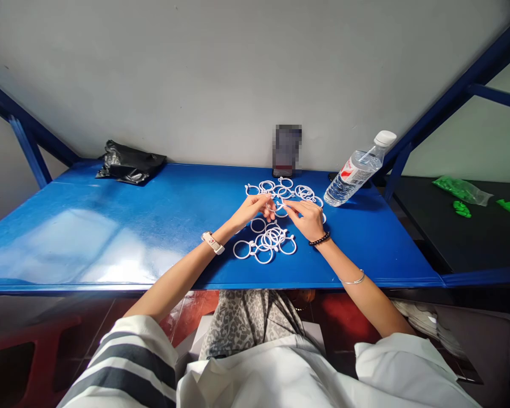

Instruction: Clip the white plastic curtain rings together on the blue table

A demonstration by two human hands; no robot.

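Note:
Several white plastic rings lie on the blue table [110, 226]: one loose group [287, 190] near the wall and a linked cluster [267, 242] nearer to me. My left hand [253, 208] and my right hand [308, 218] meet above the table between the two groups. Both pinch the same white ring [279, 207] with their fingertips, each from its own side. A watch sits on my left wrist, a dark bead bracelet on my right.
A clear water bottle [357, 170] leans against the wall at the right. A blurred dark object [287, 150] stands at the wall behind the rings. A black plastic bag [127, 164] lies at back left. Green pieces [463, 195] rest on a black table beyond the blue frame.

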